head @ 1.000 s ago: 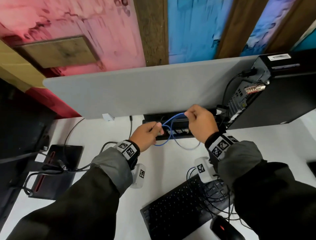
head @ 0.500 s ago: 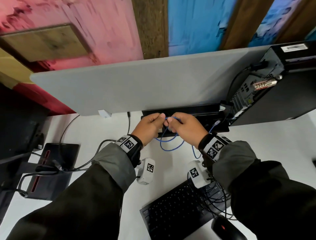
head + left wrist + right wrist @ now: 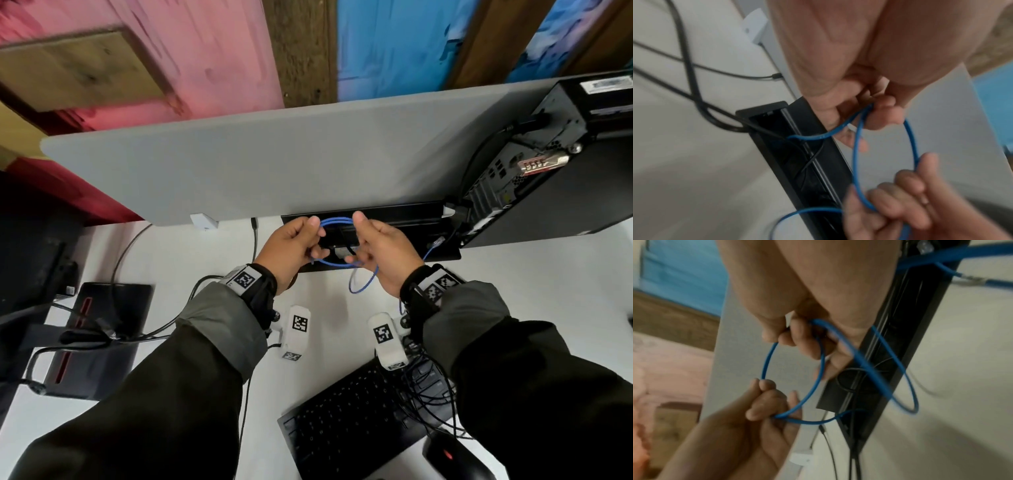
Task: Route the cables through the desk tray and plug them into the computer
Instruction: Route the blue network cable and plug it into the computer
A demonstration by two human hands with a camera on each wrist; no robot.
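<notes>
A thin blue cable (image 3: pixel 337 221) forms a loop between both hands above the black desk tray (image 3: pixel 394 219), which sits at the back of the white desk. My left hand (image 3: pixel 294 245) pinches the loop's left side, and my right hand (image 3: pixel 380 248) pinches its right side. In the left wrist view the blue cable (image 3: pixel 856 155) runs from my fingers down into the tray slot (image 3: pixel 797 154). In the right wrist view the cable loop (image 3: pixel 818 373) hangs between both hands. The cable's clear plug (image 3: pixel 436 243) lies on the tray's right end near the black computer (image 3: pixel 548 178).
A grey divider panel (image 3: pixel 274 164) stands behind the tray. Black cables (image 3: pixel 120 260) run across the desk at left to a monitor base (image 3: pixel 99 339). A black keyboard (image 3: pixel 352 428) with tangled black wires and a mouse (image 3: pixel 452 460) lie near the front right.
My hands met at the tray, then drew apart, opening the blue cable into a round loop. The right hand came left from near the computer.
</notes>
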